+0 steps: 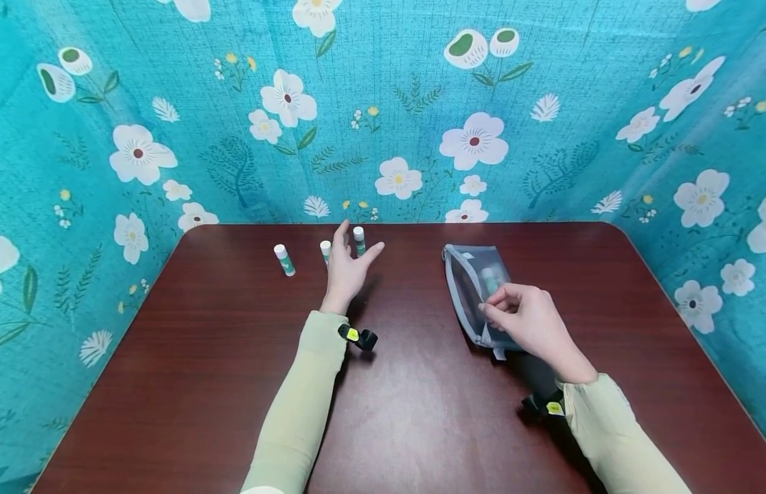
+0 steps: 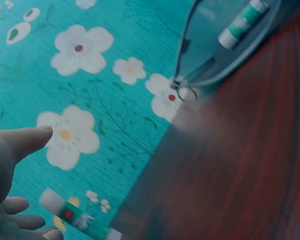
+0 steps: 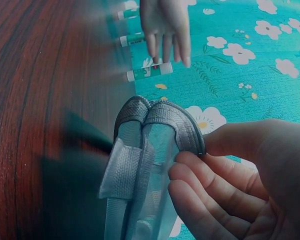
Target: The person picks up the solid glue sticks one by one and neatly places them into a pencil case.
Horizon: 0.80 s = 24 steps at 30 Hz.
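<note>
My left hand [image 1: 348,274] reaches to the far side of the brown table, its thumb and fingers spread apart and nothing held. Right beside it stands a glue stick [image 1: 360,240] with a white cap and green label. Another glue stick [image 1: 325,250] is partly covered by that hand, and a third glue stick [image 1: 284,260] stands farther left. My right hand [image 1: 531,322] pinches the edge of a grey mesh zip pouch [image 3: 125,170] between thumb and fingers. The pouch's zipper is undone and its mouth gapes. Inside lies one glue stick [image 2: 242,25], visible through the mesh.
The dark brown table [image 1: 414,412] ends at a blue floral cloth [image 1: 370,123] hung behind it and along both sides. A zipper pull ring [image 2: 187,94] dangles at the pouch's corner. Both wrists carry small black cameras.
</note>
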Each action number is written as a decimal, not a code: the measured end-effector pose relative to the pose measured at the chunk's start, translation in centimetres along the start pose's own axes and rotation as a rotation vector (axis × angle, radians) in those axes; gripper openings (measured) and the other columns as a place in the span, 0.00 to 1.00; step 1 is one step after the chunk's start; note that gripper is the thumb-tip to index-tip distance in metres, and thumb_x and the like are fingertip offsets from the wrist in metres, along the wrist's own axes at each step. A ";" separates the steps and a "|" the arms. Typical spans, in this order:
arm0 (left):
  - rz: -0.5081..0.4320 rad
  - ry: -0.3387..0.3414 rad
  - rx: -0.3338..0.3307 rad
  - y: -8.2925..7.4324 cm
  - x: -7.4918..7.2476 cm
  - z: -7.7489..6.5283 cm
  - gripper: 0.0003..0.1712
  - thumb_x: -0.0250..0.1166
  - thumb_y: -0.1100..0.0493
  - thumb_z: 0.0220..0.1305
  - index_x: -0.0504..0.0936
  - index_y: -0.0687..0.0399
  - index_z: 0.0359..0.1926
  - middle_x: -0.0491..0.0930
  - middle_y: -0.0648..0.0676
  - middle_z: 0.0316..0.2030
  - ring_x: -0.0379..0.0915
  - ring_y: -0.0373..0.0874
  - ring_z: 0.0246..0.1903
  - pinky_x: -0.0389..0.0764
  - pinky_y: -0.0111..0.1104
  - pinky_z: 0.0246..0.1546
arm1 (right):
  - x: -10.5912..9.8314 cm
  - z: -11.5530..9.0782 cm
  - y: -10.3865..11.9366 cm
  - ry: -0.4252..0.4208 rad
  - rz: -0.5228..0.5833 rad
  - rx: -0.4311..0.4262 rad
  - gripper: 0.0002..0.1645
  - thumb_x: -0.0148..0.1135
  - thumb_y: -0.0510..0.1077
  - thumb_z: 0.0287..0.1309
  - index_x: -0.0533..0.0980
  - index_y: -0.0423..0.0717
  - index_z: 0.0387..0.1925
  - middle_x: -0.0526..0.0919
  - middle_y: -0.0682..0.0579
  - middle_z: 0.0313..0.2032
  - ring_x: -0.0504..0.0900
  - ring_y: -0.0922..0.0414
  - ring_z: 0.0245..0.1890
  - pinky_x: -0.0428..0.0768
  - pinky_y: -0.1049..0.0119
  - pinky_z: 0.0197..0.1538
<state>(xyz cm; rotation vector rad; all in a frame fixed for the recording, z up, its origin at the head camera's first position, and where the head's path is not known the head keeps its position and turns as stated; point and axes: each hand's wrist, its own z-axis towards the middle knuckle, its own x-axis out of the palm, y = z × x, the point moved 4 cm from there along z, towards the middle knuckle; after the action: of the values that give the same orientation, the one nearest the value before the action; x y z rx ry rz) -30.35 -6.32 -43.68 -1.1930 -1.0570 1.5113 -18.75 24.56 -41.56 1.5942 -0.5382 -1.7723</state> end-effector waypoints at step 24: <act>-0.013 0.089 -0.112 2.9 0.4 0.7 0.46 0.72 0.57 0.66 0.58 0.59 0.77 0.62 0.63 0.73 0.57 0.53 0.73 0.61 0.39 0.71 | 0.2 0.1 -0.2 0.001 -0.008 -0.004 0.04 0.72 0.42 0.63 0.84 0.47 0.33 0.83 0.59 0.22 0.80 0.59 0.21 0.80 0.64 0.27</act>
<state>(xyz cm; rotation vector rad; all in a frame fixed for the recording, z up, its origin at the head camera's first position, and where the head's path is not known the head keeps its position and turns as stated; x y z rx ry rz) -31.56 -6.62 -46.48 -1.3161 -1.0988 1.3908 -18.88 24.60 -41.81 1.5967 -0.5287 -1.7775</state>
